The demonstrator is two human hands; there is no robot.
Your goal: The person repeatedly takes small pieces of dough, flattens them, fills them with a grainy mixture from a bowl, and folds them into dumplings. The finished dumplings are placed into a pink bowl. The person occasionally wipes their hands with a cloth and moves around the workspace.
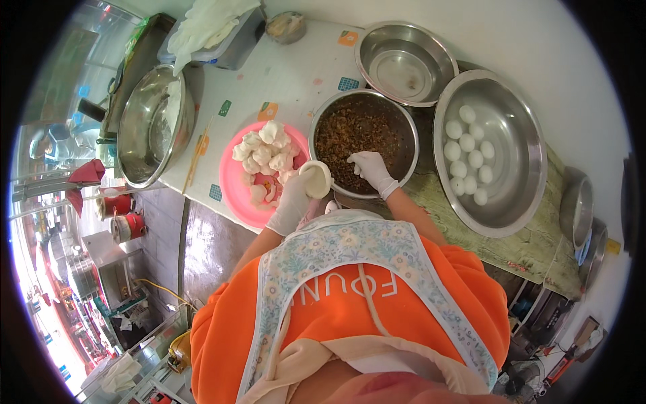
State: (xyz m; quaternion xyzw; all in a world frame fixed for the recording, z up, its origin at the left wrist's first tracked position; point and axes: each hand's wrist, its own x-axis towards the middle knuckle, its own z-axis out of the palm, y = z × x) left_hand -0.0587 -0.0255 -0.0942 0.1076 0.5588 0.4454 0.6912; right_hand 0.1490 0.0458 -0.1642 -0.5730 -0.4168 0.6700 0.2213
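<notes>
My left hand (288,206), in a white glove, holds a hollow, cup-shaped white piece (318,181), dough by its look, with its opening upward. It is between a pink basin (228,184) and a steel bowl (415,146). Gathered white dough pieces (262,151) are heaped in the pink basin, with orange-brown bits near its lower side. Dark brown minced filling (353,129) covers the steel bowl's bottom. My right hand (372,170), also gloved, reaches over that bowl's near rim, its fingers curled at the filling. Whether they pinch any filling is hidden.
An oval steel basin (515,171) on the right holds several white balls (467,157). Behind the filling stands another steel basin (404,76). Leftward are chopsticks (196,160), a large steel basin (132,136) and a plastic tub (242,48) with a pale cloth or sheet (209,25).
</notes>
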